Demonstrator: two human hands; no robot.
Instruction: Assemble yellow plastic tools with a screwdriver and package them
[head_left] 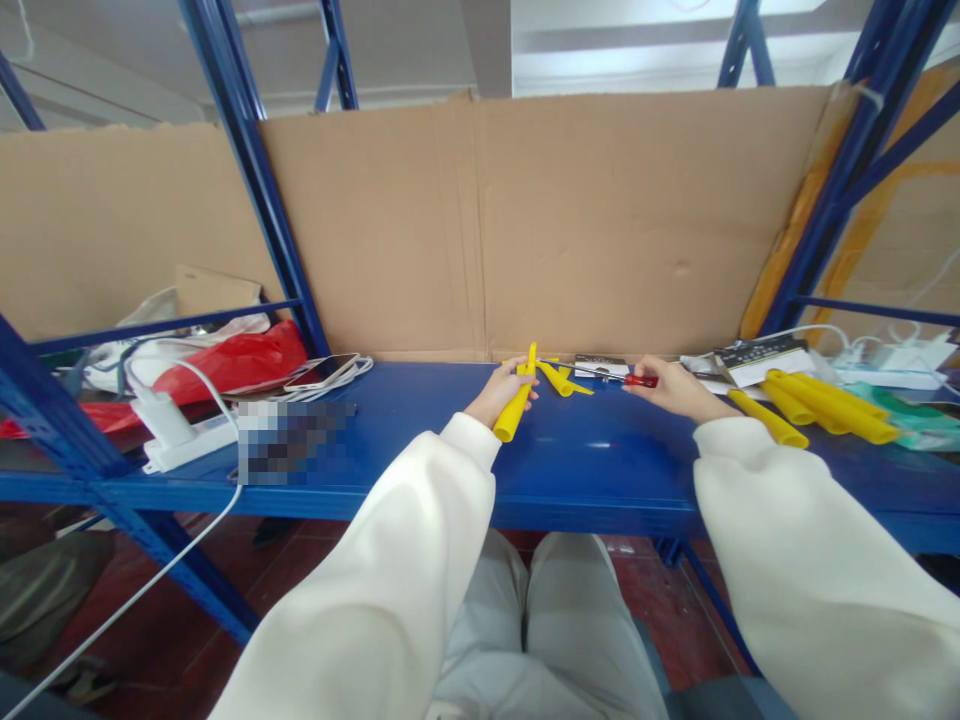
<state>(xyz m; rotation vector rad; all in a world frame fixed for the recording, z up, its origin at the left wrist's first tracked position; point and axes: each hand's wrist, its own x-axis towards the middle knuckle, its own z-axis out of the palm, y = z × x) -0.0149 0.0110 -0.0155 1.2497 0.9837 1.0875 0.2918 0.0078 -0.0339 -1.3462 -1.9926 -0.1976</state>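
In the head view, my left hand is closed around a yellow tapered tube, its wide end pointing down toward me. My right hand grips the red handle of a thin metal tool, whose shaft points left toward the yellow tube. Whether the tip touches the tube is too small to tell. Behind the shaft, more yellow pieces lie on the blue shelf. Several yellow tubes lie beyond my right wrist.
A cardboard panel stands along the back, between blue posts. At the left are a phone, a white power strip, a cable and a red bag. Packets and another power strip lie at the right.
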